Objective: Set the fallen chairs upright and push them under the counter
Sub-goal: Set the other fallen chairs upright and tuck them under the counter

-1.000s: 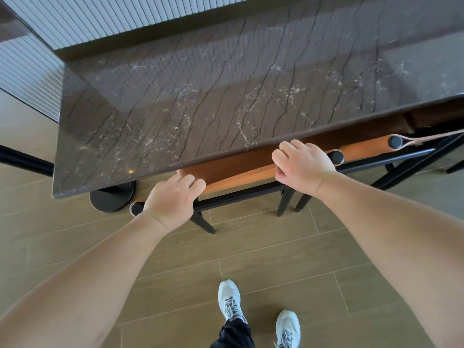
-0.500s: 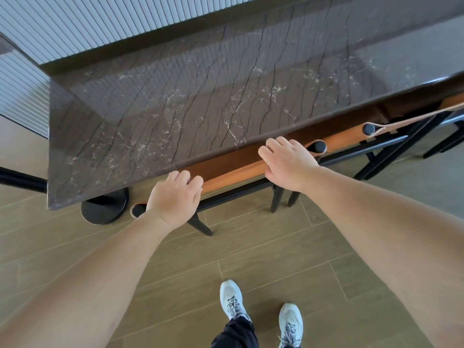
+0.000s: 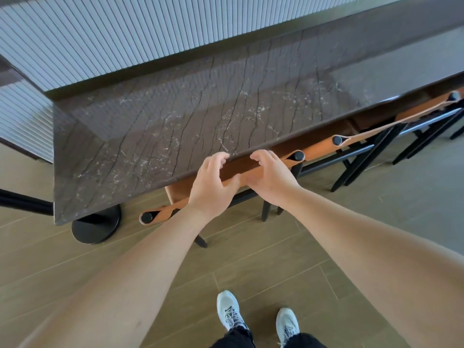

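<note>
Presently both hands sit close together at the front edge of the counter (image 3: pixel 200 126), a dark veined stone slab. The left hand (image 3: pixel 213 187) and right hand (image 3: pixel 270 180) hover over the top rail of the near chair (image 3: pixel 180 189), whose tan leather back runs along under the counter's lip. Fingers on both hands are curled and spread apart, loosely arched; the fingertips reach toward the counter edge and do not clamp the rail. Whether the thumbs touch the leather cannot be told.

The near chair stands upright, its seat tucked beneath the slab. Black round end caps show at each end of its rail, one at lower left and one just right of the right hand. Its black legs rest on the wood-look floor (image 3: pixel 251 259).

A second chair (image 3: pixel 324 146) of the same make stands just to the right, also upright and under the counter, with a leather strap leading off toward the right. More black frame pieces lie farther right.

A black round pedestal base (image 3: pixel 95 227) stands on the floor under the counter's left corner. A ribbed pale wall panel (image 3: pixel 150 33) rises behind the slab. Two white sneakers (image 3: pixel 229 312) show at the bottom.
</note>
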`<state>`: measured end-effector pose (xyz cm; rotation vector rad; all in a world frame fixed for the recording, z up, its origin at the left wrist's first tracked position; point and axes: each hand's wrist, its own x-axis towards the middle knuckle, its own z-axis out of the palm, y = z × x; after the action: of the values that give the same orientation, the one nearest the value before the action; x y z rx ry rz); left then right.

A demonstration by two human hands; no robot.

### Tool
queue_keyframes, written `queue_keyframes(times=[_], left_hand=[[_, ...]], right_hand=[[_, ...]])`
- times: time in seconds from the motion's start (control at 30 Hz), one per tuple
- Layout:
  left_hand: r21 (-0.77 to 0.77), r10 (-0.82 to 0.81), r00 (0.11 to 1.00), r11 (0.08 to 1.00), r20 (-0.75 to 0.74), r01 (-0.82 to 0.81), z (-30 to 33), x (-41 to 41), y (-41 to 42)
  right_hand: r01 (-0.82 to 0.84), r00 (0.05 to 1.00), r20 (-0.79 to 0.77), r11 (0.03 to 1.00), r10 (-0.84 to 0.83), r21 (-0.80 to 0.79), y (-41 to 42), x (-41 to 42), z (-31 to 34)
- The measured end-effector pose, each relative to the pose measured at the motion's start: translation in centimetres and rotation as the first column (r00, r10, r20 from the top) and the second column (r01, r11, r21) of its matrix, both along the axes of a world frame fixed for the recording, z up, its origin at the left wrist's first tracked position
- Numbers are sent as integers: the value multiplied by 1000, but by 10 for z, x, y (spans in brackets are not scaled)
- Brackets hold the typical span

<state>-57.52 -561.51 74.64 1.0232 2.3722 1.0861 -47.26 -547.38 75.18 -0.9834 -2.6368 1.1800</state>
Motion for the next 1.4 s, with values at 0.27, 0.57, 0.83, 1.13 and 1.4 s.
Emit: queue_keyframes(times=[0.27,0.57,0.83,1.13,1.4], left_hand=[[109,60,942,989,331,-101,21,26,18],[104,269,720,898,640,-428,30,81,78],[77,395,546,755,739,-651,44,141,144],[63,423,494,708,759,-703,49,164,181],[-52,531,789,838,308,-543,27,139,206]], right_hand=[[216,964,-93,934,-251,-283,21,53,18],[152,947,-145,796,-288,-586,94,95,30],[-5,984,-145,806,-101,-592,179,137,45],[-24,992,-110,791,-55,-612,223,146,39],[-83,997,-32,932,77,-354,245,127,30]])
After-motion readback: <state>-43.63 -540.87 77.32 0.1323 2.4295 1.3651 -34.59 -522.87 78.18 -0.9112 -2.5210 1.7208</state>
